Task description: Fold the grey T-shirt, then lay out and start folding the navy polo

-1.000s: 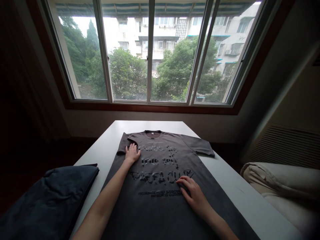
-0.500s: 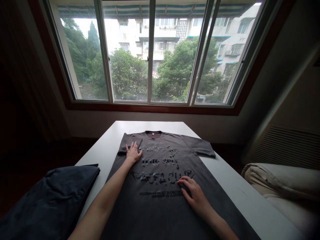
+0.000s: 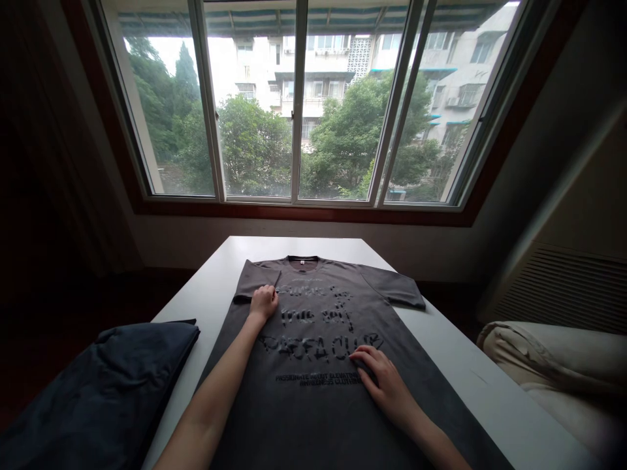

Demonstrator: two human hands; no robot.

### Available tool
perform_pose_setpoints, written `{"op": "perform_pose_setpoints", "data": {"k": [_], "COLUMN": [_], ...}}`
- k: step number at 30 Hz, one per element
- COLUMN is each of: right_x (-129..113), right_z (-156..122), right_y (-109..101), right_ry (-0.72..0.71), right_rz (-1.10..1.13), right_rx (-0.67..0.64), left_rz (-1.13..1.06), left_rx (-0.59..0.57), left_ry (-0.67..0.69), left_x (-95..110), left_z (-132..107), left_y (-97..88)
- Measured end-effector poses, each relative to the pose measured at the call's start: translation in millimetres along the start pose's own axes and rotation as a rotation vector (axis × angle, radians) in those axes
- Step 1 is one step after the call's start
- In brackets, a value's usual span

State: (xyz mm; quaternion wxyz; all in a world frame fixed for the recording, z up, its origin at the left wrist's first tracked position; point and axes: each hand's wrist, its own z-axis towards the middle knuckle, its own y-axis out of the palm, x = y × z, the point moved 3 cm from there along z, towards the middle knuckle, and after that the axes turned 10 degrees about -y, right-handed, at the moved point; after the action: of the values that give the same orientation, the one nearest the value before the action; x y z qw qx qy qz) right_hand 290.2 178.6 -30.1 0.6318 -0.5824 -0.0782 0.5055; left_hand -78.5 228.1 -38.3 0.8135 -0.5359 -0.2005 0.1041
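Shirt (image 3: 313, 365), dark grey with glossy black lettering (image 3: 322, 351), lies flat at lower centre; left hand (image 3: 264, 301) curls, pinch unclear; right hand (image 3: 385, 382) rests loosely, grasping nothing

the shirt (image 3: 304, 424) is matt cloth, its lettering (image 3: 321, 352) glossy, the table (image 3: 206, 287) smooth.

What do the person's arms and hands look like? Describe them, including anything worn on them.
The left arm and right arm are bare as far as they show, slim and tapering toward the wrists, with no sleeves in view. The left hand and right hand wear no gloves. No watch, bracelet or ring can be made out, nor any marking.
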Motion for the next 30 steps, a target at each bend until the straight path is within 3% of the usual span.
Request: {"op": "perform_pose_setpoints", "data": {"k": [6, 10, 13, 15, 18, 22, 26, 30], "right_x": [3.6, 5.8, 16.2, 37.2, 92.6, 180.2, 236.1, 254.8], "right_z": [1.1, 0.6, 6.9, 17.6, 39.7, 56.5, 59.5, 73.2], "right_y": [-3.7, -8.7, -22.6, -40.3, -74.6, -107.1, -114.1, -110.0], "right_ry": [0.023, 0.064, 0.074, 0.106, 0.228, 0.567, 0.851, 0.925], "right_rz": [0.139, 0.253, 0.316, 0.355, 0.388, 0.369, 0.385, 0.602], "right_rx": [0.032, 0.095, 0.068, 0.070, 0.204, 0.402, 0.546, 0.625], "left_rz": [0.053, 0.079, 0.076, 0.059, 0.029, 0.006, -0.009, -0.015], "left_rx": [-0.056, -0.036, -0.044, -0.047, -0.031, -0.027, -0.006, 0.021], "left_ry": [-0.072, -0.196, -0.258, -0.249, -0.235, -0.242, -0.235, -0.230], "left_x": [19.3, 38.8, 41.1, 39.4, 37.2, 38.0, 39.6, 39.8], "left_z": [-2.7, -25.7, -42.6, -48.1, -49.6, -49.3, -49.2, -48.5], "left_y": [2.6, 10.1, 14.5, 14.9, 12.6, 11.5, 12.7, 13.7]}}
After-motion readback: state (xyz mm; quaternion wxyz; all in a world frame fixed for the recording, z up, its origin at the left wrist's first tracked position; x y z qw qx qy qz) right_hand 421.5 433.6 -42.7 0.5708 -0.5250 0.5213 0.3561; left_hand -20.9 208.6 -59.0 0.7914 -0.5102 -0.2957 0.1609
